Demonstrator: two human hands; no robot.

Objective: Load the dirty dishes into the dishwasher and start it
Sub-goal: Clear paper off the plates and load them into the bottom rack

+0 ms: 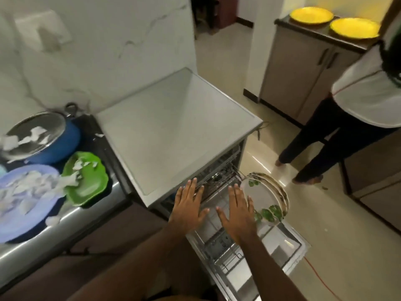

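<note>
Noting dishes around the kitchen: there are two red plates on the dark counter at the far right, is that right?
Not red. On the dark counter, the left plate and the right plate are both yellow, as the head view shows.

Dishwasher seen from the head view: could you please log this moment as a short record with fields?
dishwasher: door open, lowered
left hand: flat, fingers straight, at the upper rack
right hand: flat, fingers straight, above the door
loaded: patterned plates on edge, right side
waiting: blue pot, green plate, lilac plate on the counter
</note>
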